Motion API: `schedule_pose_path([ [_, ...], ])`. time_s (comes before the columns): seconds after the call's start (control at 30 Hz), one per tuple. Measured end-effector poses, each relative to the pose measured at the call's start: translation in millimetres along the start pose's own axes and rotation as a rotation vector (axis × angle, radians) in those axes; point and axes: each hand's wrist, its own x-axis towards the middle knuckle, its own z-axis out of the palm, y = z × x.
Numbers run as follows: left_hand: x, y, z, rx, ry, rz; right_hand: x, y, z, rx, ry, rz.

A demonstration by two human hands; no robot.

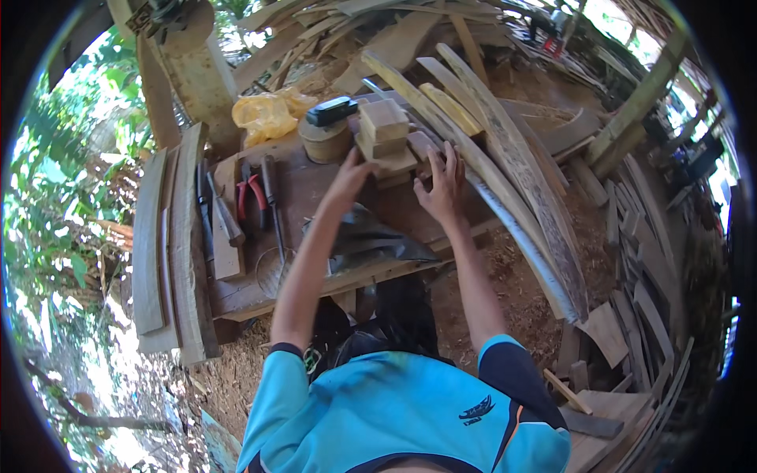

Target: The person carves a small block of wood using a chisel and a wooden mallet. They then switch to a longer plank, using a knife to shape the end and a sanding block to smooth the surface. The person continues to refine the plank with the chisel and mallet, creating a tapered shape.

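Observation:
On the workbench (307,189) stands a stack of pale wooden blocks (385,118). My left hand (349,180) is at its lower left corner, thumb and fingers closed about the edge of the bottom wooden block (393,163). My right hand (443,185) is open to the right of the stack, its fingers apart. Its fingertips are close to a small wooden block (423,145); whether they touch it I cannot tell. Left of the stack, a black device (331,111) lies on top of a round wooden piece (325,142).
Red-handled pliers (252,199), a long thin tool (272,197) and a chisel-like tool (226,211) lie at the left. Dark plastic (371,240) covers the bench's near side. A yellow plastic bag (268,117) sits behind. Long planks (512,158) slant along the right.

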Motion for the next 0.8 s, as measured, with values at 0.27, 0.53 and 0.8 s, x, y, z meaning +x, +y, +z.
schedule_pose_path([
  [0.27,-109.6,57.1,-29.7,0.642,-0.161,-0.027,-83.8,12.9,-83.5,-0.267,-0.286,0.222],
  [0.53,-147.1,1.0,26.9,1.379,0.05,0.228,-57.6,19.7,-77.4,-0.206,-0.232,0.06],
  [0.8,-151.0,3.0,29.3,1.377,0.104,0.264,-36.9,92.4,-149.5,-0.571,-0.242,0.45],
])
